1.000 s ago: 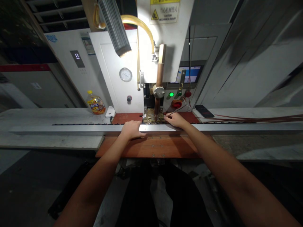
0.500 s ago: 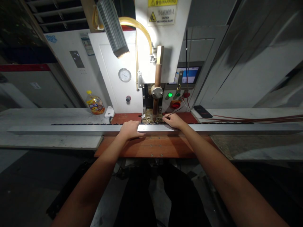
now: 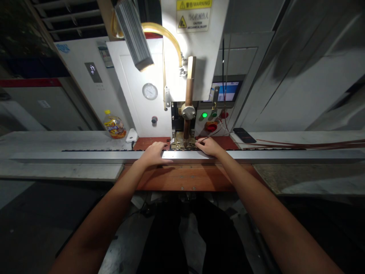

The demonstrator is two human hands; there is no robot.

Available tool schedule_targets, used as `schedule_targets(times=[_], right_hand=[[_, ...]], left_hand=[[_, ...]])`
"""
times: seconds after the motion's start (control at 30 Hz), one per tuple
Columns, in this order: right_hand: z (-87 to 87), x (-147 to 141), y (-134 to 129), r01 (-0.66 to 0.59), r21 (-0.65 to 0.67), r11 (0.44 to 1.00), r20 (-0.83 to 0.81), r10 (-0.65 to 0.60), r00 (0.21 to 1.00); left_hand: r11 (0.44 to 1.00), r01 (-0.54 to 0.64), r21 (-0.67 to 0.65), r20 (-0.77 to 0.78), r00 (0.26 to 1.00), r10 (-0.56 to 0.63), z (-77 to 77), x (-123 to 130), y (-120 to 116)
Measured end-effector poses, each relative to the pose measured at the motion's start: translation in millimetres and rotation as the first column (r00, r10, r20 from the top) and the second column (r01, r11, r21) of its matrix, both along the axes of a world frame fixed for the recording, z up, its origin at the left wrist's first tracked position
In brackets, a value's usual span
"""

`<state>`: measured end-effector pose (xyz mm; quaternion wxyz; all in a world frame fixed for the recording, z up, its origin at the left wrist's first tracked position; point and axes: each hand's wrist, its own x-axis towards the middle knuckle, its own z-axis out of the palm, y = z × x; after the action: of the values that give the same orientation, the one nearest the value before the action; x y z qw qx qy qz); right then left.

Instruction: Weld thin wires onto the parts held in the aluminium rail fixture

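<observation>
A long silver metal bar [image 3: 185, 155] lies across the bench in front of a spot-welder-like machine. My left hand [image 3: 154, 154] is closed over the bar left of the middle, fingers on the far side and thumb along the near face. Right of the brass-coloured fixture [image 3: 179, 141], my right hand [image 3: 207, 146] pinches a thin dark wire [image 3: 212, 134] and rests against the bar. The copper electrode rod [image 3: 187, 129] points down at the fixture between my hands. Its tip is very near the bar's far edge; whether they touch I cannot tell.
A black toothed strip [image 3: 99, 150] runs along the bar's far side. Behind stand a yellow-capped bottle [image 3: 114, 125], a white device [image 3: 131, 135] and a black phone [image 3: 244, 135]. Long brown strips [image 3: 313, 144] lie at right. Lit lamp [image 3: 134, 36] hangs above.
My left hand has slid a little to the left along the bar. Digits now show on the cabinet's small display. My right hand stays at the fixture.
</observation>
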<state>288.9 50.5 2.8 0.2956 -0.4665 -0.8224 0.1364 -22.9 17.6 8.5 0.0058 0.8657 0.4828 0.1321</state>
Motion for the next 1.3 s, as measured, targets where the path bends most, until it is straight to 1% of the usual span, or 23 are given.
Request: schedule_targets(times=[0.13, 0.3, 0.4, 0.57, 0.73, 0.83, 1.03, 1.3], right_hand=[[-1.1, 0.0, 0.5, 0.008, -0.009, 1.0, 0.008, -0.008, 1.0], [-0.9, 0.0, 0.0, 0.008, -0.006, 1.0, 0.014, -0.008, 1.0], [-1.2, 0.2, -0.1, 0.007, -0.014, 1.0, 0.007, -0.007, 1.0], [-2.3, 1.0, 1.1, 0.014, 0.002, 1.0, 0.012, -0.014, 1.0], [-2.2, 1.0, 1.9, 0.004, 0.012, 1.0, 0.023, -0.004, 1.0], [-2.0, 0.6, 1.6, 0.018, 0.016, 1.0, 0.022, -0.019, 1.0], [-0.9, 0.3, -0.9, 0.016, -0.003, 1.0, 0.022, -0.016, 1.0], [-1.4, 0.9, -0.3, 0.009, -0.003, 1.0, 0.031, -0.009, 0.999]], left_hand=[[0.998, -0.056, 0.019, -0.058, 0.997, 0.057, 6.0, -8.7, -1.3], [0.993, -0.119, -0.009, -0.119, 0.986, 0.117, 10.8, -19.5, -2.9], [0.99, -0.139, -0.012, -0.156, 0.978, 0.136, 8.1, -22.3, -2.4], [0.992, -0.126, -0.004, -0.214, 0.969, 0.122, 1.2, -19.9, -2.7], [0.989, -0.145, -0.014, -0.248, 0.959, 0.137, 0.4, -15.7, -4.6], [0.985, -0.175, -0.007, -0.267, 0.949, 0.167, -1.1, -15.4, -4.8], [0.979, -0.203, 0.014, -0.26, 0.945, 0.2, -6.2, -16.8, -4.3], [0.977, -0.215, 0.008, -0.256, 0.944, 0.21, -6.2, -15.9, -5.4]])
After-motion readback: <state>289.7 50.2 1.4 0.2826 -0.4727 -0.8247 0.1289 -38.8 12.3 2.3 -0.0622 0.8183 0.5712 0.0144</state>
